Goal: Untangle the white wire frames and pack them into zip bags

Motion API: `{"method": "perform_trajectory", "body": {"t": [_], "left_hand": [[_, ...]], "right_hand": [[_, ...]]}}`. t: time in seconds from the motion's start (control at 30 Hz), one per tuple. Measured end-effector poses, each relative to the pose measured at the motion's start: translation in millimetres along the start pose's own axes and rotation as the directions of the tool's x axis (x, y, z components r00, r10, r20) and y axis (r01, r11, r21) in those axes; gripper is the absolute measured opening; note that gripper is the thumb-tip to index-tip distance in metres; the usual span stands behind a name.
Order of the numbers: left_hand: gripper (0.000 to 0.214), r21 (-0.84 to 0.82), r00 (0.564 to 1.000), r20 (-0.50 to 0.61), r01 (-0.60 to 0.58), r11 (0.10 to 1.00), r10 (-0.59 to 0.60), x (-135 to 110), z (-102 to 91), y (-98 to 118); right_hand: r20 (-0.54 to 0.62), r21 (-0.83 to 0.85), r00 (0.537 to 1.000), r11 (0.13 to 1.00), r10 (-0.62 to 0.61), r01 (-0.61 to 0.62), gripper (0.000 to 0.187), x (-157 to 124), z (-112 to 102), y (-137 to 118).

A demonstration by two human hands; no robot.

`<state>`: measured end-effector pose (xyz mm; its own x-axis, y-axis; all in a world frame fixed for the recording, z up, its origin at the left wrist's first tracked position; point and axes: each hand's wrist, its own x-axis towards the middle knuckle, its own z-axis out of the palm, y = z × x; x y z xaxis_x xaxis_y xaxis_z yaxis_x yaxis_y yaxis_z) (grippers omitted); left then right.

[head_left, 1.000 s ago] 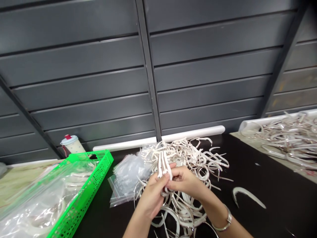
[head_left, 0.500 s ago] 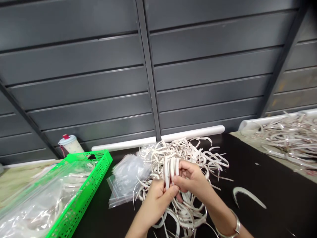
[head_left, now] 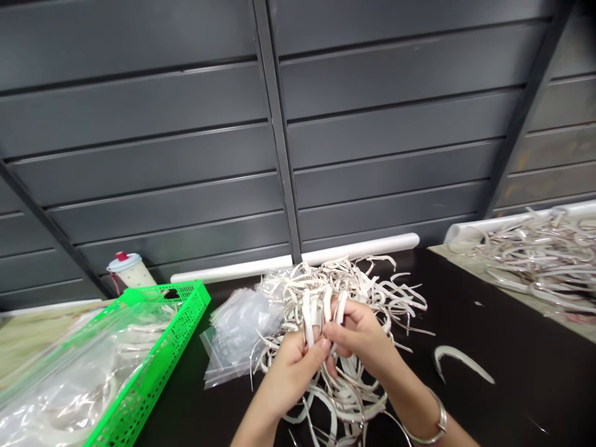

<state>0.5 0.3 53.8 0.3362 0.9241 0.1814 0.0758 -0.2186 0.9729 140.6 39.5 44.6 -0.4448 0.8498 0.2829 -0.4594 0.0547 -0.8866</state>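
Observation:
My left hand [head_left: 298, 363] is closed around the lower part of several curved white strips [head_left: 307, 310], with the thumb lying across them. Close beside it, my right hand [head_left: 356, 332] pinches more of these white strips [head_left: 341, 307] between thumb and fingers. The strips look padded, with thin brownish edges; what they are exactly I cannot make out. Both hands are over a tangled heap of the same strips [head_left: 344, 273] on a black table. My fingers hide the lower ends of the held strips.
Clear zip bags [head_left: 242, 332] lie left of the heap. Further left, a green plastic basket [head_left: 174, 347] holds a large bag of strips. A cup [head_left: 133, 270] stands behind it. One loose strip [head_left: 465, 360] lies right, and another heap [head_left: 549, 267] sits far right.
The held strips have spread apart, with a gap between those in my left and right hands. The hands stay over the heap; the view has shifted slightly.

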Motion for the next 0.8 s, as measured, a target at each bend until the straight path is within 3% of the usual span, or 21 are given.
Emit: {"method": "perform_trajectory", "body": {"t": [0.13, 0.37, 0.53, 0.63, 0.8], "left_hand": [[0.045, 0.107, 1.000, 0.001, -0.008, 0.994, 0.007, 1, -0.5, 2], [0.037, -0.170, 1.000, 0.022, 0.024, 0.985, -0.020, 1, 8.6, 0], [0.036, -0.353, 1.000, -0.003, 0.025, 0.935, -0.028, 5, 11.4, -4], [0.036, -0.416, 0.997, 0.025, 0.073, 0.907, -0.069, 5, 10.6, -4], [0.036, -0.428, 0.985, 0.122, 0.160, 0.889, -0.118, 2, 6.3, -11]], "right_hand": [[-0.026, -0.084, 1.000, 0.996, 0.007, -0.009, 0.026, -2, 4, 1], [-0.116, -0.051, 0.990, 0.995, 0.075, -0.081, 0.037, -2, 2, 9], [-0.067, -0.005, 0.993, 0.996, 0.092, -0.093, 0.045, -2, -1, 13], [-0.064, 0.013, 0.990, 0.992, 0.129, -0.128, 0.051, -3, 1, 8], [-0.028, -0.062, 0.958, 0.956, 0.285, -0.286, 0.054, -4, 4, 1]]}}
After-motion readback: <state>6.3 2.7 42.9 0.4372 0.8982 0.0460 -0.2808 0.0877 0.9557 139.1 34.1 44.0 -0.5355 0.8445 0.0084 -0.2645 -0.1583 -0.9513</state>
